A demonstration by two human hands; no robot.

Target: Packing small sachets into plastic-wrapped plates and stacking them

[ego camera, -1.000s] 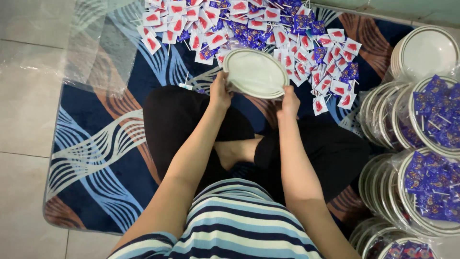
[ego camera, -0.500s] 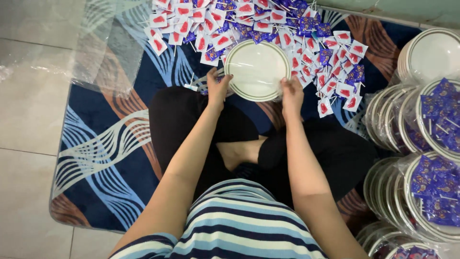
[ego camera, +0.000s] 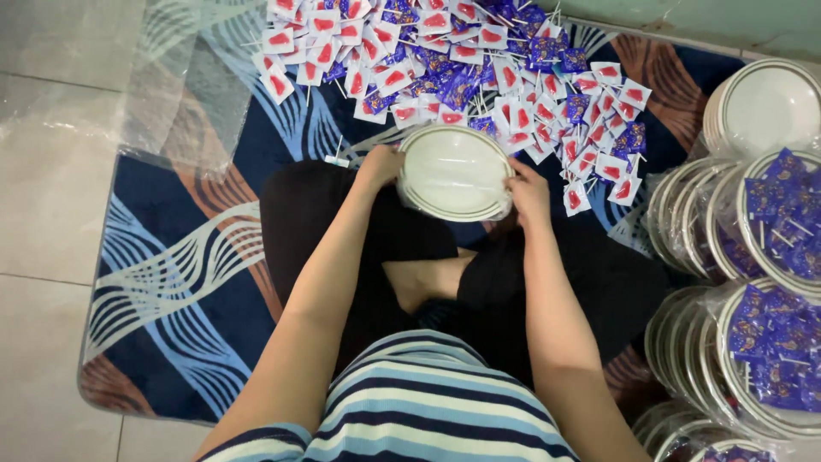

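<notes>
I sit cross-legged on a patterned rug and hold a white round plate wrapped in clear plastic in front of my knees. My left hand grips its left rim and my right hand grips its right rim. Just beyond the plate lies a wide heap of small wrapped lollipops, some in white-and-red wrappers, some in blue ones.
At the right stand several plastic-wrapped plates filled with blue sweets and a stack of empty white plates. A crumpled clear plastic sheet lies at the rug's upper left. Grey floor tiles border the rug on the left.
The view has tilted so the plate and sweets sit lower in the frame. Both hands keep hold of the plate, which now faces me more squarely.
</notes>
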